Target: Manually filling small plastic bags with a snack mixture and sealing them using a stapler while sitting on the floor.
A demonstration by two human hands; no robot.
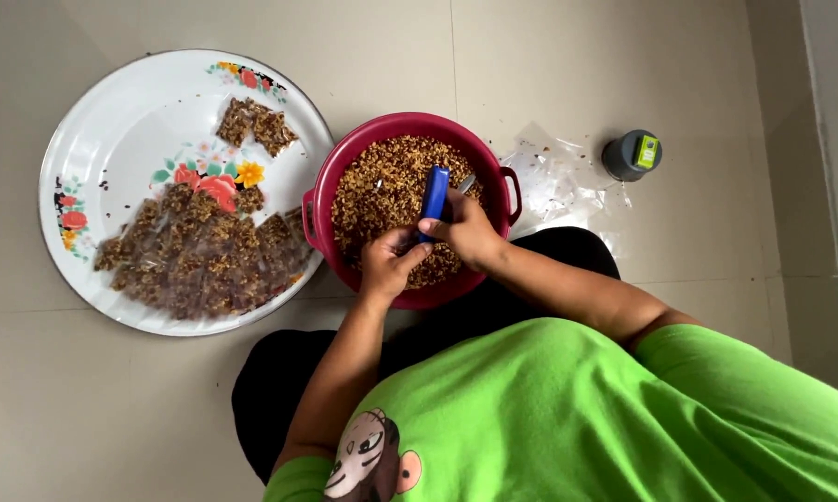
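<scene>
Right hand (467, 231) clenched round blue stapler (435, 199), fingers wrapping its lower end. Left hand (388, 263) pinches something just beside it; cannot tell what. Stapler: smooth plastic, slim bar, long axis pointing away from the person, over a red basin (326, 200) of coarse brown crumbly mix.

Both hands together ahead of the body, left hand (388, 263) curled, right hand (463, 228) apparently gripping, forearms bare

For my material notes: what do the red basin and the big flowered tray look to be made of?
Red basin: likely plastic, with a matte, evenly coloured rim and moulded side handles. Flowered tray: probably enamelled metal, going by its glossy white face, printed flowers and thin dark rim.
</scene>
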